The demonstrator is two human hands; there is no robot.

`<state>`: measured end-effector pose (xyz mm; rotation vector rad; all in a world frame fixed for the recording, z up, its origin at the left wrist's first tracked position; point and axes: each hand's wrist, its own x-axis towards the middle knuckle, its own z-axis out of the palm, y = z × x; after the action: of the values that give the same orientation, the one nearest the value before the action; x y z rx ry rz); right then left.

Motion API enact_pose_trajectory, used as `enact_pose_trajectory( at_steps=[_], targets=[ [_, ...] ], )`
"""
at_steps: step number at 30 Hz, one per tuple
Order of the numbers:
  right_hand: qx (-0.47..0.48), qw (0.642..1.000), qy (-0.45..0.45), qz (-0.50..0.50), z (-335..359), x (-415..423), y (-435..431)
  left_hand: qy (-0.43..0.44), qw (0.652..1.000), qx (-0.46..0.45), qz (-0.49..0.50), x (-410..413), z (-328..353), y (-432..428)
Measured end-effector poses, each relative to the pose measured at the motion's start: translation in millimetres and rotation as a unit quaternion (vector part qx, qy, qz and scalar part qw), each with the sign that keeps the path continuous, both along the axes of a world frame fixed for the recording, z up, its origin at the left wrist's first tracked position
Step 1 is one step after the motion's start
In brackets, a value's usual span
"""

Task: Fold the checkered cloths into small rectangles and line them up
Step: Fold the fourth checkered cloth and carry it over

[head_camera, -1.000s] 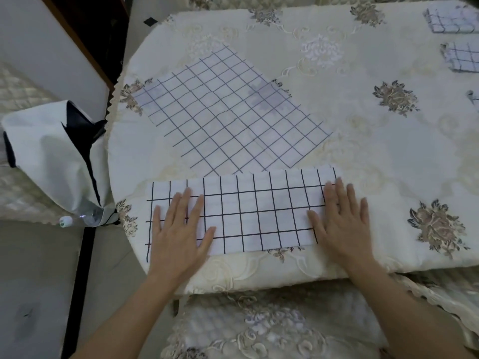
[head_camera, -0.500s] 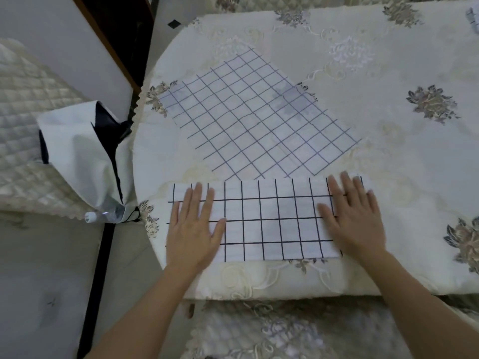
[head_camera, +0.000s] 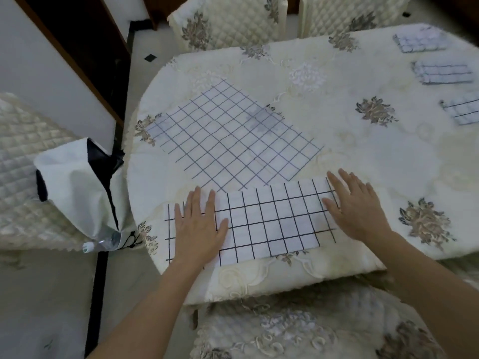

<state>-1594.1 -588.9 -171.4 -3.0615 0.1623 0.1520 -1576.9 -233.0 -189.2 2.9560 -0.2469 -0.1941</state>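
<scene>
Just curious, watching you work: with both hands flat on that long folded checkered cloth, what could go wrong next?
The folded strip lies close to the table's near edge; a push from the left hand or right hand might slide it off. Its far edge seems to meet a corner of the unfolded cloth, so the next fold might drag that one askew.

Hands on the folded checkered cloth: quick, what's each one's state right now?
Left hand: open, fingers straight, pressing the left end of the folded white cloth with black grid lines.
Right hand: open, fingers straight, pressing its right end.
</scene>
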Motion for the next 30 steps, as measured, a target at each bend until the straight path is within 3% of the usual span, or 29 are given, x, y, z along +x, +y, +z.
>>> enact_pose_trajectory(
  at_steps=[4,10,16,21,30],
  targets=[
    [0.009,0.998,-0.032,-0.049,15.8,-34.0,-12.8,-0.031,0.975,-0.016,-0.221,24.3,26.6,-64.0],
    [0.052,0.987,0.022,-0.148,15.5,-62.8,-3.7,-0.012,0.881,0.016,-0.472,64.3,40.0,-169.6],
    [0.113,0.968,0.023,-0.223,0.6,-52.5,3.4,-0.016,0.817,0.085,-0.570,94.8,34.6,-239.2],
    [0.128,0.957,0.007,-0.261,-7.3,-45.3,5.6,0.036,0.754,0.105,-0.647,104.5,28.6,-263.0],
    [0.191,0.918,0.050,-0.344,-10.1,-31.5,7.8,0.034,0.738,0.095,-0.667,113.9,19.6,-277.8]
  ],
)
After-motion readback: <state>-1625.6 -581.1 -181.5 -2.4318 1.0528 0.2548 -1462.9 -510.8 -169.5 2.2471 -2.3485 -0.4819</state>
